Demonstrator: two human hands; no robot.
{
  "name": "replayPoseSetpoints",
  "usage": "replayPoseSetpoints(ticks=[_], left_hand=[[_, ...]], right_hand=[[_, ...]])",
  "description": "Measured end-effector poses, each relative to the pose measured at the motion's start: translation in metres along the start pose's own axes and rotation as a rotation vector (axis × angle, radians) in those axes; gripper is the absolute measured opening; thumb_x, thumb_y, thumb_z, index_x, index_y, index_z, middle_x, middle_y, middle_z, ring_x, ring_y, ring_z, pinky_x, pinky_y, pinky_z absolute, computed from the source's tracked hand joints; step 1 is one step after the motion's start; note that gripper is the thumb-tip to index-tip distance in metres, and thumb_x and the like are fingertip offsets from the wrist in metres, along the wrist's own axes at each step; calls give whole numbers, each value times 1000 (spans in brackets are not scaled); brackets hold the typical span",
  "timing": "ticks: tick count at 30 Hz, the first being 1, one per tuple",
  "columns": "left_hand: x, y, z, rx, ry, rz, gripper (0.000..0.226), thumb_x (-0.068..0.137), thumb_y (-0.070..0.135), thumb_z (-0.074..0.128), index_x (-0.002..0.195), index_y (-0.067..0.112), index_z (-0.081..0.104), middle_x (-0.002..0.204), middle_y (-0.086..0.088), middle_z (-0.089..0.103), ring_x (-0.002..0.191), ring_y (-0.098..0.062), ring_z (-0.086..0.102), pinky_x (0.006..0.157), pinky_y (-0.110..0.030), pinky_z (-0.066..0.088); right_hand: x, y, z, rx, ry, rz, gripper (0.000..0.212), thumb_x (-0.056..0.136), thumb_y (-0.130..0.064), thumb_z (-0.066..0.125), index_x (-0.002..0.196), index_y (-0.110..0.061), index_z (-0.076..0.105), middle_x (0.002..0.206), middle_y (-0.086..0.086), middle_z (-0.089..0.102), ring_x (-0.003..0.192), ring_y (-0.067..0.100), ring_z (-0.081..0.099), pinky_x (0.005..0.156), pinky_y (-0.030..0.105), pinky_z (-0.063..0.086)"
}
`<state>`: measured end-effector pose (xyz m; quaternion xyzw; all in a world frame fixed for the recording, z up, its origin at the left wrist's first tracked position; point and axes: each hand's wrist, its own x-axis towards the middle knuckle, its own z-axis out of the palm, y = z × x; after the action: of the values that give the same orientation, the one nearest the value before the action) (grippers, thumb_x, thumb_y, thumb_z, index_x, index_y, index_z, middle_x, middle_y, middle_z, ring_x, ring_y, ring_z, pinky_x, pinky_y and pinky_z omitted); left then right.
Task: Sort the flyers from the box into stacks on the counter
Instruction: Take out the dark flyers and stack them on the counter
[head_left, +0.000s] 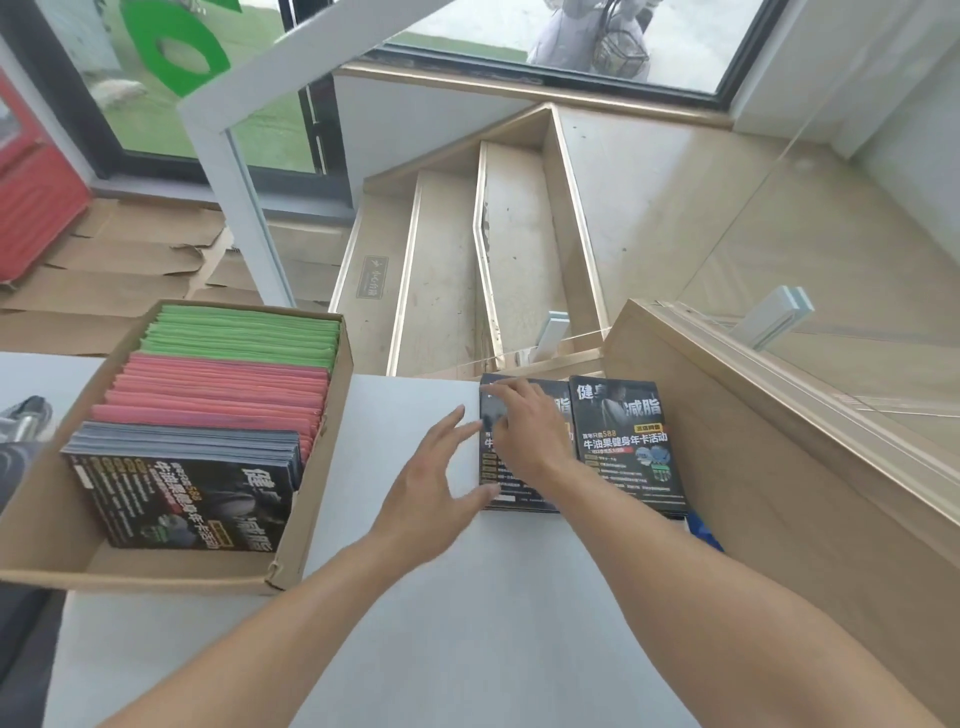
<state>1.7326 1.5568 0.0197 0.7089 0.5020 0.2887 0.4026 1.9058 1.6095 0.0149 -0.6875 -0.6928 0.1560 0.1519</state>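
A cardboard box (317, 483) stands on the left of the white counter (467, 623). It holds dark flyers (182, 493) at the front, pink flyers (218, 389) behind them and green flyers (244, 332) at the back. Two stacks of dark flyers lie at the counter's far right edge: a left stack (514, 493) and a right stack (628, 447). My right hand (524, 426) lies flat on top of the left stack. My left hand (436, 483) has its fingers spread, with the fingertips touching that stack's left edge.
Beyond the counter's far edge, wooden stairs (467, 249) go down toward a window. A wooden ledge with a glass panel (779, 415) runs along the right. Flattened cardboard (130, 260) covers the floor at the back left. A blue object (704, 532) peeks out by my right forearm.
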Motion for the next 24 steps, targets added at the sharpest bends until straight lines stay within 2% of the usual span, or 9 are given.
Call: replayPoseSetpoints(ticks=[2,5,7,8,11,13,15,20,24], left_hand=[[-16,7,-29,-30,135,79,53,87,22,80,135,30,59,153,22,41,140,6,38,114,-17,30],[-38,6,-76,26,357,115,37,88,14,77,123,23,68,141,19,55,132,7,46,107,-6,29],[-51,-4,-108,70,472,88,32,90,12,75,121,20,69,137,17,58,130,7,47,107,-7,30],[-57,-12,-124,103,503,69,32,91,13,73,122,20,68,137,16,58,131,5,48,109,-12,32],[-75,-44,-164,265,499,-16,40,94,18,69,133,25,62,145,13,52,139,-7,42,117,-33,34],[-84,-66,-184,412,470,-60,50,96,20,67,143,26,54,154,7,46,147,-12,32,123,-42,27],[-91,-84,-197,545,442,-103,58,97,24,65,151,23,45,160,2,39,153,-17,22,126,-46,17],[-109,-106,-201,699,331,-187,71,100,39,54,161,27,20,170,5,10,157,-17,-6,128,-46,2],[-112,-106,-197,718,352,-190,73,100,42,49,162,26,14,170,4,4,157,-18,-10,128,-42,1]], right_hand=[[-14,-16,9,54,23,-53,52,90,-3,53,137,-25,61,137,-5,57,128,19,48,112,35,35],[-28,-50,16,126,76,-160,52,88,0,55,132,-26,66,131,-6,62,122,17,53,107,31,39],[-34,-78,16,142,99,-241,51,87,1,56,131,-23,67,128,-5,64,118,19,55,103,26,37],[-36,-93,15,138,100,-285,50,88,1,56,131,-21,67,127,-4,65,117,19,55,102,24,34],[-46,-138,14,66,57,-431,46,95,-6,55,137,-22,63,132,-3,64,122,18,53,107,28,35],[-51,-166,18,-3,29,-519,44,98,-12,54,140,-22,60,135,-1,63,126,21,51,108,37,39],[-53,-189,26,-74,-4,-566,46,98,-15,53,144,-20,56,141,1,59,130,23,48,109,40,38],[-56,-221,52,-290,-27,-567,59,98,-29,53,153,-13,41,151,4,47,136,29,41,113,42,32],[-66,-225,67,-349,25,-500,61,95,-32,55,152,-12,43,153,5,47,139,29,43,115,43,33]])
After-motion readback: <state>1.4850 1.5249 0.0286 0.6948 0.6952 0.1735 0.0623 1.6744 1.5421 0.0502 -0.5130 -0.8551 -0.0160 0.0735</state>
